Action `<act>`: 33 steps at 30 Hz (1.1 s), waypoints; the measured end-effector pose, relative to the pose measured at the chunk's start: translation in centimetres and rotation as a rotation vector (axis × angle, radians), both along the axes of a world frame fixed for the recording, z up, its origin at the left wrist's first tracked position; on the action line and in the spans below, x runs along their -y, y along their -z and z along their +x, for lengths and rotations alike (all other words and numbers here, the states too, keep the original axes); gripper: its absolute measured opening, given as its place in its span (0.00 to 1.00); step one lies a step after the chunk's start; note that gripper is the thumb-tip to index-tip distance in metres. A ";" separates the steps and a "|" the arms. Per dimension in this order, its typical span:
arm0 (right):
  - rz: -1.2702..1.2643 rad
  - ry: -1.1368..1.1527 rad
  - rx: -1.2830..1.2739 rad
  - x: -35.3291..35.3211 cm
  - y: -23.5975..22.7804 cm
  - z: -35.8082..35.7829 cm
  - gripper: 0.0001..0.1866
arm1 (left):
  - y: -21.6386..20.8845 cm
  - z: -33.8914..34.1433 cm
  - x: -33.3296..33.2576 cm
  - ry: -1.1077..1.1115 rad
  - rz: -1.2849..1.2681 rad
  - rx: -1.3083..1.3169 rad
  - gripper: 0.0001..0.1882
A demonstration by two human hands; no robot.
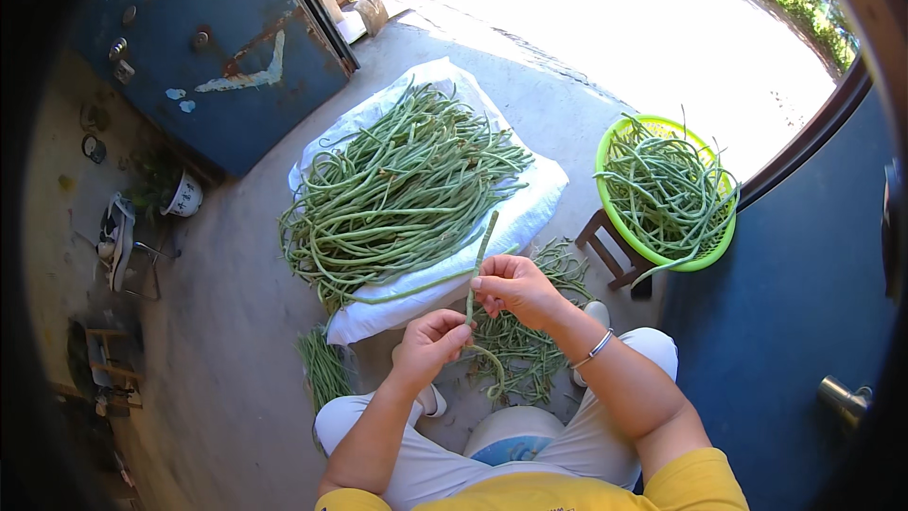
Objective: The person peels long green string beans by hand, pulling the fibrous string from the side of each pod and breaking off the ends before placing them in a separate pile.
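Note:
A long green bean point(484, 241) runs upright between my two hands, its lower end curling down past them. My left hand point(435, 345) pinches it low, and just above, my right hand point(518, 290) pinches it between thumb and fingers. Beyond my hands a big heap of long beans point(407, 189) lies on a white woven sack point(534, 203). Below my hands, on the floor between my feet, is a pile of short bean pieces point(515, 355), partly hidden by my right arm.
To the right, a lime-green basket point(724, 244) of long beans stands on a brown wooden stool point(610, 251). A small bundle of thin beans point(323, 367) lies left of my knee. Blue metal doors point(227, 38) flank the doorway. A potted plant point(183, 194) stands at left.

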State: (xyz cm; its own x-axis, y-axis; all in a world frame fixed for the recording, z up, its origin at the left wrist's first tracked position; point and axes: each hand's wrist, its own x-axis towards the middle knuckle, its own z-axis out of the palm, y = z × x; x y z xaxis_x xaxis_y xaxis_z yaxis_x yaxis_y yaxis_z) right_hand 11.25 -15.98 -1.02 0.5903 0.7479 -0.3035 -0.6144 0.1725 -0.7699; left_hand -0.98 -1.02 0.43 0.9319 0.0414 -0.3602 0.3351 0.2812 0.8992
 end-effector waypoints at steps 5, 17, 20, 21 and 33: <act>0.071 0.158 -0.056 0.1 -0.2 1.1 0.11 | -0.3 -0.7 -1.2 0.036 -0.051 -0.061 0.06; 0.132 0.217 -0.080 0.6 0.3 1.2 0.09 | -0.5 -1.6 -2.6 0.087 -0.213 -0.041 0.06; 0.185 0.222 -0.106 0.5 0.1 1.1 0.09 | -0.2 -1.5 -2.8 0.099 -0.213 -0.023 0.06; 0.204 0.226 -0.113 0.5 0.1 1.1 0.09 | -0.2 -1.5 -2.9 0.099 -0.210 -0.022 0.06; 0.154 0.296 -0.152 -0.1 0.6 1.2 0.09 | 0.0 -0.8 -3.3 0.101 -0.259 -0.085 0.07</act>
State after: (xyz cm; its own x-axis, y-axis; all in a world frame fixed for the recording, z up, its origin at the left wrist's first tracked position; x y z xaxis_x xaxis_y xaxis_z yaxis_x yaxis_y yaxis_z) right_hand 12.48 -15.92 -1.63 0.7449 0.5950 -0.3017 -0.6258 0.4665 -0.6250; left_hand -1.82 2.32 0.38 0.8925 -0.1539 -0.4240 0.4446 0.4587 0.7694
